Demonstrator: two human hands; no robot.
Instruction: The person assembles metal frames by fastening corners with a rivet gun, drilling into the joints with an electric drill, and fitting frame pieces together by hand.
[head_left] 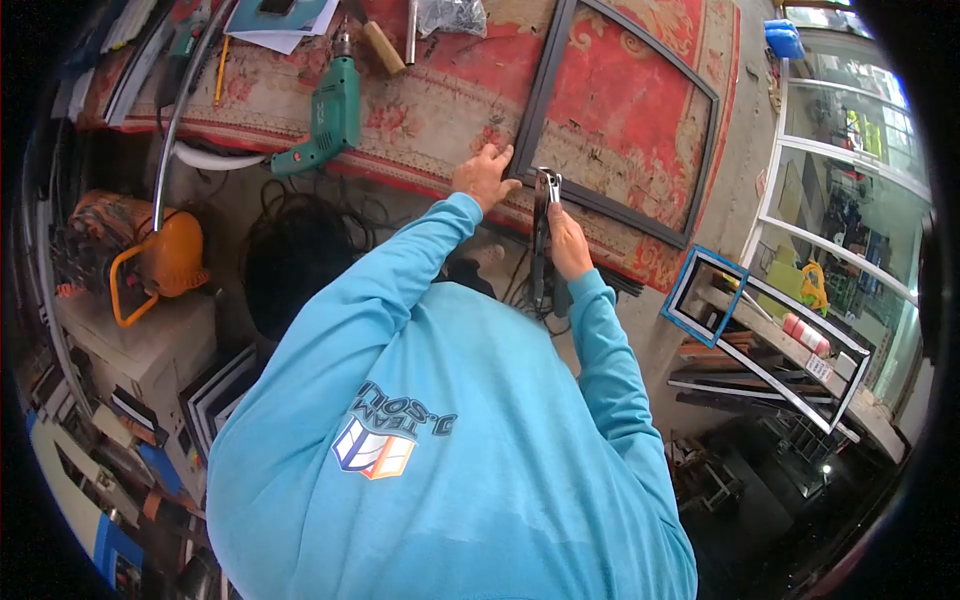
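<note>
A dark metal frame (620,208) lies on the cloth-covered table, its near left corner by my hands. My left hand (485,178) lies at that corner with the fingers spread; its fingertips reach the frame's edge. My right hand (570,243) is closed on a plier-like hand tool (540,235) with a shiny metal head and long dark handles. The tool's head is at the frame's near rail, just right of the corner. Whether it touches the rail I cannot tell. My palm hides part of the handles.
Left on the table are a green power drill (335,110), a wooden-handled tool (383,48), a pencil (222,70) and papers (285,22). An orange machine (175,250) stands at the left. Blue-edged and white frames (705,297) lean at the right, by glass panels (850,190).
</note>
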